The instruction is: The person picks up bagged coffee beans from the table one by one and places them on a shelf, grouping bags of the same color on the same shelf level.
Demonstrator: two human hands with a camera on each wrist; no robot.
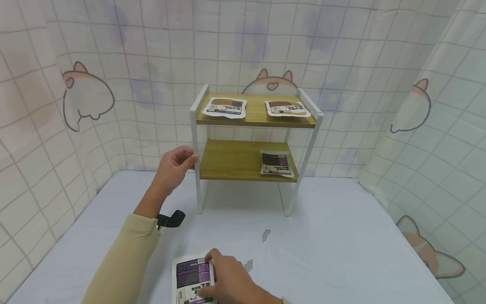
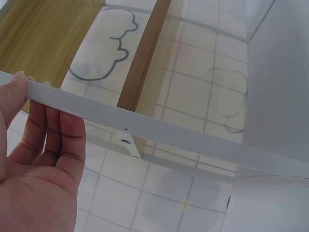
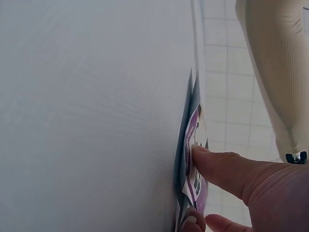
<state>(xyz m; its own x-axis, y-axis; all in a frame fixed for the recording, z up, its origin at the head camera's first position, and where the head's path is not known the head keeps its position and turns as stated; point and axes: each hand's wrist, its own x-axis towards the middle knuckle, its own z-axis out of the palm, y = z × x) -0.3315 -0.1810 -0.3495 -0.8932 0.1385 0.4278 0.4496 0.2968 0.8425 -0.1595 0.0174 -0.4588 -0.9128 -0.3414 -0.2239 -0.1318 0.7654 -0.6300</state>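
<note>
A small white-framed rack (image 1: 317,133) with two wood-coloured shelves stands at the back of the table. My left hand (image 1: 172,169) grips its left front post between thumb and fingers, level with the lower shelf; the left wrist view shows the fingers (image 2: 71,140) bent around the white bar. Near the table's front edge lies a flat white-and-purple packet (image 1: 190,272). With the thumb (image 3: 217,162) on its printed face and fingers at its edge, my right hand (image 1: 233,280) pinches this packet along its right side.
On the upper shelf lie a packet (image 1: 225,107) at left and an orange-brown one (image 1: 287,109) at right. Another purple packet (image 1: 276,164) lies on the lower shelf's right end. Grey patches (image 1: 266,235) mark the white table. Patterned curtains surround it.
</note>
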